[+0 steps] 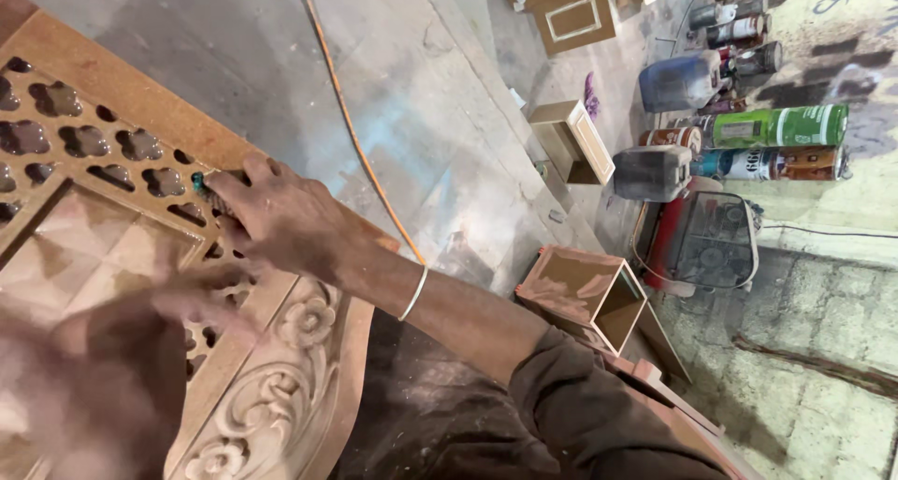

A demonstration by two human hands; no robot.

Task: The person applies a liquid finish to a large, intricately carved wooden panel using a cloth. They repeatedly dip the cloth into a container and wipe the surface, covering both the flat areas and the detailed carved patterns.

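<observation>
Carved wooden panel under both hands, pierced with quatrefoil fretwork at its upper part and cut with raised flower and scroll relief at its lower edge. Right hand laid palm down on fretwork, fingers bent and pinching small teal-tipped tool against a cut-out; metal bangle on that wrist. Left hand just below right hand, blurred, fingers resting on panel; grip not discernible. Orange cable across concrete floor beyond right hand. Small open wooden boxes on floor past right forearm. Further out: red machine, grey canister, row of spray cans along wall.
</observation>
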